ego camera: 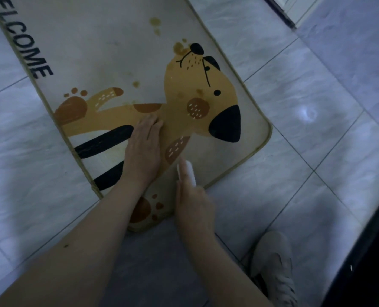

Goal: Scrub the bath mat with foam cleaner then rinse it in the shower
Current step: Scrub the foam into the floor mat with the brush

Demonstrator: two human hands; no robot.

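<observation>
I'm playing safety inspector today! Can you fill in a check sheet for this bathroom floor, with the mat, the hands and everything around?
Surface: pale marbled floor tiles, dim light.
Job's things: bath mat lies flat, dog picture and "WELCOME" lettering; brown stains near the dog's nose. No foam seen on it.
Clutter: nothing seen.
Hands: left hand pressed flat on the mat; right hand holds a small white object, too blurred to identify.
Cables: nothing seen.
Surroundings: a grey shoe beside the mat; dark strip at the lower right.
</observation>
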